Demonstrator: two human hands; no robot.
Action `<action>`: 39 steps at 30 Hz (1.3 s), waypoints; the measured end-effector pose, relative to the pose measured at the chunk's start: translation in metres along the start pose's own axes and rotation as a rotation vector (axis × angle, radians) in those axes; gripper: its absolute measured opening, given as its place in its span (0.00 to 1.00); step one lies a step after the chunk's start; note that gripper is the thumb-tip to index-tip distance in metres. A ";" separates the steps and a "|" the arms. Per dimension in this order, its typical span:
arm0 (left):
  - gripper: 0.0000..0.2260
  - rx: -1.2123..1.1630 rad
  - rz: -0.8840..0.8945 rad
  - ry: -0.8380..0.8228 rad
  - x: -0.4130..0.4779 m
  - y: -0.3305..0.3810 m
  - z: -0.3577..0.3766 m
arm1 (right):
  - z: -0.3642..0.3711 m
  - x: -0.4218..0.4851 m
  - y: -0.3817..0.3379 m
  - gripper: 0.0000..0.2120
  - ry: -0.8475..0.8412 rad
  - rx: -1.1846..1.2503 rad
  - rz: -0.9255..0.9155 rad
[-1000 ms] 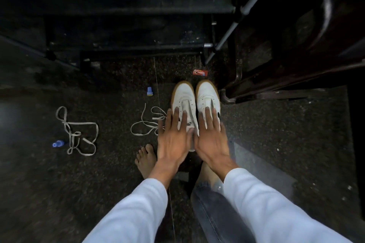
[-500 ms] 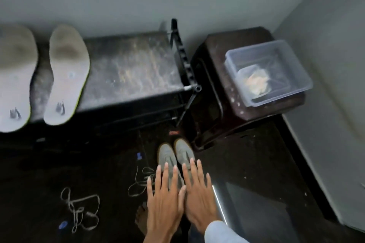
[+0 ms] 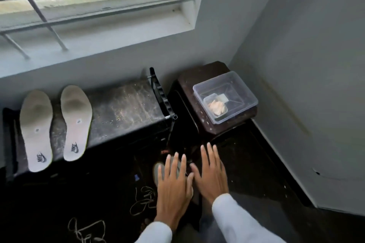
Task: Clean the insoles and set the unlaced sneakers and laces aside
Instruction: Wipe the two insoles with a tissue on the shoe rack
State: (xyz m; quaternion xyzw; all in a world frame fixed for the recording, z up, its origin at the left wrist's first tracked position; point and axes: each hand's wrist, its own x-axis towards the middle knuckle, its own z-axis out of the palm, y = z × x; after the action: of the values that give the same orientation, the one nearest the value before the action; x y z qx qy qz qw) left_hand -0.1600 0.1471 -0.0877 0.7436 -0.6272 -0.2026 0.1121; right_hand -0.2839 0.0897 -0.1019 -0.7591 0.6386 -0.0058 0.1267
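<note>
My left grip [image 3: 173, 189] is released, fingers straight and fanned, palm down over a pale grey-white low sneaker [image 3: 158, 173] on the dark floor [image 3: 256, 173]. Only its rounded toe shows past the fingers, and I cannot tell whether the palm touches it. My right grip [image 3: 211, 176] hangs just beside it, equally flat and holding nothing. What lies under it is lost in shadow, so I can't confirm the second sneaker.

Just left of the sneaker lies a loose off-white flat lace [image 3: 142, 201], and further left, at the bottom edge, a second tangled off-white lace [image 3: 87, 231]. Both lie apart from the shoe, so I judge the unlacing done.

Beyond them, the dusty black tabletop [image 3: 126, 104] of a low rack under the window carries two white foam insoles side by side, heels toward me: the nearer-wall insole [image 3: 36, 130] and the inner insole [image 3: 76, 122]. They are out of the shoes, but greyish patches at the forefoot make me think the cleaning is left to do, or at least unproven.

Right of the rack, a dark brown stool [image 3: 197, 83] holds a clear plastic tub [image 3: 246, 94] with a crumpled pale cloth [image 3: 217, 107] inside, which is probably the wiping rag.

Each insole heel reads "NIKE" with the swoosh. The small mid-sole marks are too tiny to read.
</note>
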 end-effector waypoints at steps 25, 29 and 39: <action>0.22 0.018 -0.199 -0.021 0.234 0.137 0.064 | -0.044 0.279 0.120 0.29 -0.262 -0.202 -0.333; 0.22 0.039 -0.204 0.011 0.234 0.137 0.067 | -0.041 0.287 0.117 0.21 -0.264 -0.214 -0.350; 0.21 -0.205 -0.208 0.059 0.224 0.135 0.062 | -0.067 0.277 0.113 0.15 -0.136 0.068 -0.245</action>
State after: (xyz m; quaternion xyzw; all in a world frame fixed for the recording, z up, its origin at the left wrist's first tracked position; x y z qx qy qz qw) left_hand -0.2775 -0.0922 -0.1228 0.7949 -0.5193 -0.2540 0.1842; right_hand -0.3532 -0.2086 -0.1020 -0.8252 0.5305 0.0086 0.1939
